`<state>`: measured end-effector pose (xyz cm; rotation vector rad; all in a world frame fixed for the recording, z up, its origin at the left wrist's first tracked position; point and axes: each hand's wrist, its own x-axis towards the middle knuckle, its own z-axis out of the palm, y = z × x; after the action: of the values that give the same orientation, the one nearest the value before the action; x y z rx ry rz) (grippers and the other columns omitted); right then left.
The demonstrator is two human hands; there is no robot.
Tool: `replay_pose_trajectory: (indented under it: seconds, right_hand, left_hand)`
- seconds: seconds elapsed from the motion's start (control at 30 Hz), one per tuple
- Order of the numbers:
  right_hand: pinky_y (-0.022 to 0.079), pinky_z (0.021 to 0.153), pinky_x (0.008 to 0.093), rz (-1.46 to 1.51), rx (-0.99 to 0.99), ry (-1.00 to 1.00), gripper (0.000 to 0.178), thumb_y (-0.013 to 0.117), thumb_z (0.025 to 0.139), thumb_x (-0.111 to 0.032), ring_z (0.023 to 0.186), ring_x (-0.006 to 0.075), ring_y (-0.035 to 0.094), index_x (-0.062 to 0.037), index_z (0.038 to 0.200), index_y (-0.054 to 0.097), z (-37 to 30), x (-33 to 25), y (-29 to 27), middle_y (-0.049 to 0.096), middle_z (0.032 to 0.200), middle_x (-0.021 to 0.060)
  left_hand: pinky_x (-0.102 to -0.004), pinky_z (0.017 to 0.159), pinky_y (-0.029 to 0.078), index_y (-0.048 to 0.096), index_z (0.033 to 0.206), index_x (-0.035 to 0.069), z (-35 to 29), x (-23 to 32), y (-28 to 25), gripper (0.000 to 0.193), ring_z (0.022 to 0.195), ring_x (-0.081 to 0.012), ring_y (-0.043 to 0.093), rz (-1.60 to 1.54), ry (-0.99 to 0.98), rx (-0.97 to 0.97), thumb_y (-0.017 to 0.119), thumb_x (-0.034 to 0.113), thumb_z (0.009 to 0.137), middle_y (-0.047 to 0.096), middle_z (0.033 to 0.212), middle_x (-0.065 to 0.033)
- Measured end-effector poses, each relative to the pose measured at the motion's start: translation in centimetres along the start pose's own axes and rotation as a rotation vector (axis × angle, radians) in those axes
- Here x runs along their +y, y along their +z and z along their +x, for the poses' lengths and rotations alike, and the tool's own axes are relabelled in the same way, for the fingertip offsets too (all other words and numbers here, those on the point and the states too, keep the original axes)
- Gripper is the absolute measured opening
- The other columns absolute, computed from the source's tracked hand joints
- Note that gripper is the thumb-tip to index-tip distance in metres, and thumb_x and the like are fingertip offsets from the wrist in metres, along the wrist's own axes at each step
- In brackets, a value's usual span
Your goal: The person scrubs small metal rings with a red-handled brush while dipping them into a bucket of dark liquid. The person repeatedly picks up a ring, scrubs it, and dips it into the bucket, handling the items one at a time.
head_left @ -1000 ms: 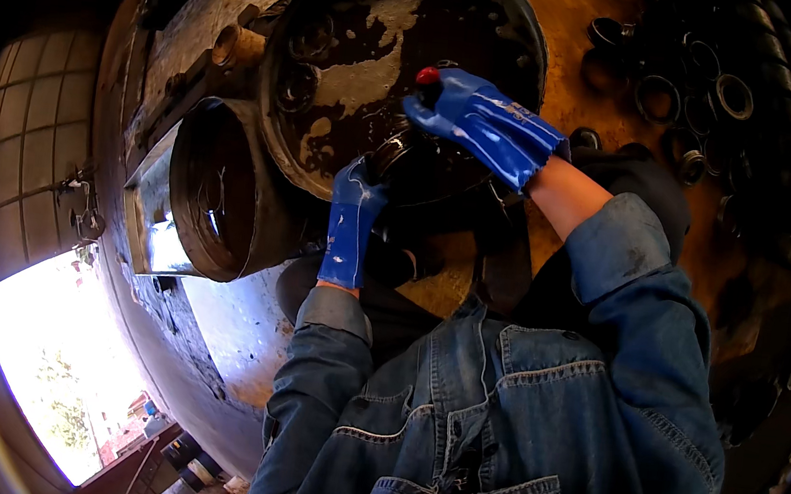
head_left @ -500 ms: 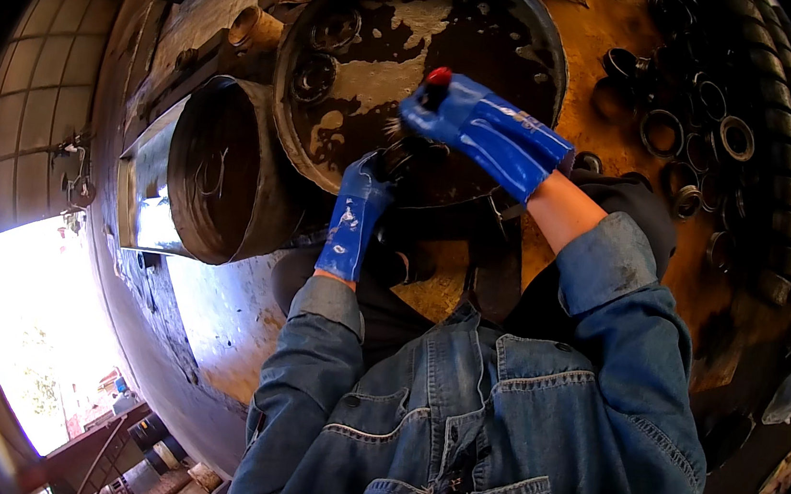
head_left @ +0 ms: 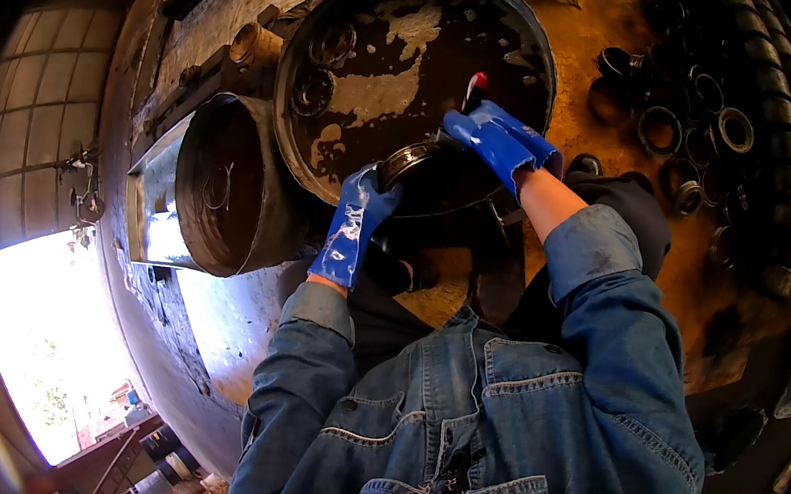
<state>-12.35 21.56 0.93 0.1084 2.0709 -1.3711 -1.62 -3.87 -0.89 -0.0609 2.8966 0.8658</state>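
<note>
Gripping a dark metal ring (head_left: 411, 160) at frame centre, the blue-gloved left hand (head_left: 357, 219) closes on it while the right hand (head_left: 498, 142) clasps a red-tipped tool (head_left: 474, 86) over the round pan (head_left: 413, 75).

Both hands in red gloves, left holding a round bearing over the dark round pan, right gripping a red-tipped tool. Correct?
Not quite: the head view shows blue gloves, not red. The left hand holds the round bearing over the dark pan, and the right hand grips the red-tipped tool.
</note>
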Motion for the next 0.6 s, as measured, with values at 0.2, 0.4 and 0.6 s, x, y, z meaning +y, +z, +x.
replay_pose_trajectory:
  seconds: [0.2, 0.4, 0.6]
  right_hand:
    - [0.053, 0.085, 0.0442, 0.011, 0.047, -0.043, 0.043, 0.061, 0.091, -0.040, 0.098, 0.0407, 0.071, -0.0006, 0.101, 0.075, 0.3, 1.8, 0.4, 0.074, 0.100, 0.0254]
    - [0.055, 0.091, 0.0421, -0.260, 0.091, -0.027, 0.044, 0.063, 0.092, -0.046, 0.105, 0.0382, 0.071, -0.0087, 0.113, 0.076, 2.1, 1.7, 1.2, 0.075, 0.108, 0.0184]
    - [0.056, 0.087, 0.0402, -0.221, 0.143, -0.023, 0.049, 0.066, 0.093, -0.051, 0.096, 0.0340, 0.072, -0.0051, 0.108, 0.075, 1.8, 0.4, 0.0, 0.075, 0.099, 0.0193]
  left_hand:
    - [-0.0447, 0.100, 0.055, 0.066, 0.131, 0.011, 4.2, 5.6, -1.4, 0.053, 0.115, -0.0377, 0.067, 0.445, -0.078, -0.289, 0.074, 0.026, 0.081, 0.070, 0.125, -0.0183]
    - [-0.0434, 0.099, 0.056, 0.070, 0.128, 0.012, 8.4, 7.8, 0.8, 0.049, 0.117, -0.0363, 0.068, 0.603, -0.165, -0.530, 0.076, 0.027, 0.082, 0.071, 0.126, -0.0177]
    - [-0.0427, 0.088, 0.058, 0.074, 0.104, 0.005, 1.8, 2.3, -0.3, 0.034, 0.099, -0.0382, 0.072, 0.164, 0.006, -0.089, 0.079, 0.023, 0.076, 0.075, 0.103, -0.0191]
